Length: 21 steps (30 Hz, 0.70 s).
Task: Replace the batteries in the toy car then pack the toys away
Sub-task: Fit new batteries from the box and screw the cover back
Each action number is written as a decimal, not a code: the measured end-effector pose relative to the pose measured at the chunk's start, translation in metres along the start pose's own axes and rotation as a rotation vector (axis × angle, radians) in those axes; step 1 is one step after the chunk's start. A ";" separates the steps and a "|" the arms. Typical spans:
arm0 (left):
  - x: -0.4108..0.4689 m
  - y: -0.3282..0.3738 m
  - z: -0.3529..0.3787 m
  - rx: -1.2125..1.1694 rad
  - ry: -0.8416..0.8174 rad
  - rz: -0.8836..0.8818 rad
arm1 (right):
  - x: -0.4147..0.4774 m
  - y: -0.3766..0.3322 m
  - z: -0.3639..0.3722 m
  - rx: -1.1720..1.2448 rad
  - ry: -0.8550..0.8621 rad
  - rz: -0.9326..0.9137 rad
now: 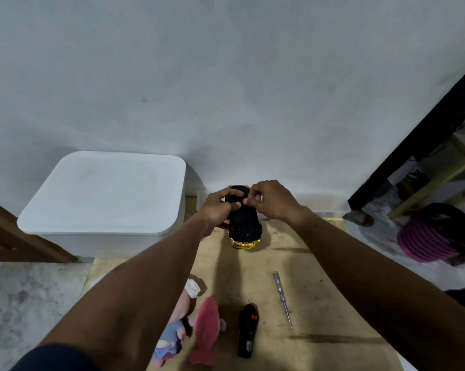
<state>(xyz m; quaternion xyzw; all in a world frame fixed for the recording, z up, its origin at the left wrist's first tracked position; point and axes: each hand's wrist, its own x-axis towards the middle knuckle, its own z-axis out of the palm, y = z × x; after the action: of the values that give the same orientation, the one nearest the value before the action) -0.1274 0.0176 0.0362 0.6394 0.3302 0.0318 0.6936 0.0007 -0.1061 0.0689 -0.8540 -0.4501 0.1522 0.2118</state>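
A gold toy car [246,231] lies upside down on the wooden board, its black underside facing up. My left hand [220,207] grips the car's left side, thumb across the underside. My right hand [268,200] has its fingers curled at the middle of the underside, pinching something small that I cannot make out. A black remote control [248,330] lies near me on the board. To its right lies a slim screwdriver [282,299] with a clear handle.
A white lidded storage box [105,199] stands at the left against the wall. A plush doll [172,333] and a pink plush toy [205,330] lie near my left forearm. At the right, a black table leg [413,135] and a purple coil [424,242].
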 end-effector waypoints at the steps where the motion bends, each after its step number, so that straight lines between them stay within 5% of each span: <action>1: 0.000 -0.001 0.000 0.016 -0.009 -0.004 | -0.004 0.003 0.002 0.052 0.032 0.011; 5: 0.001 -0.008 0.000 0.018 -0.030 -0.031 | -0.030 0.036 0.019 0.276 0.168 0.132; 11: 0.002 -0.014 0.000 0.025 -0.007 -0.030 | -0.099 0.078 0.065 0.058 -0.622 0.596; 21: 0.001 -0.004 -0.003 0.046 -0.017 -0.022 | -0.099 0.097 0.087 0.343 -0.222 0.591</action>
<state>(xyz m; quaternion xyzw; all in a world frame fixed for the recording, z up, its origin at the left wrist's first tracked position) -0.1300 0.0202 0.0325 0.6519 0.3316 0.0111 0.6818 -0.0244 -0.2177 -0.0483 -0.8776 -0.1718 0.3719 0.2489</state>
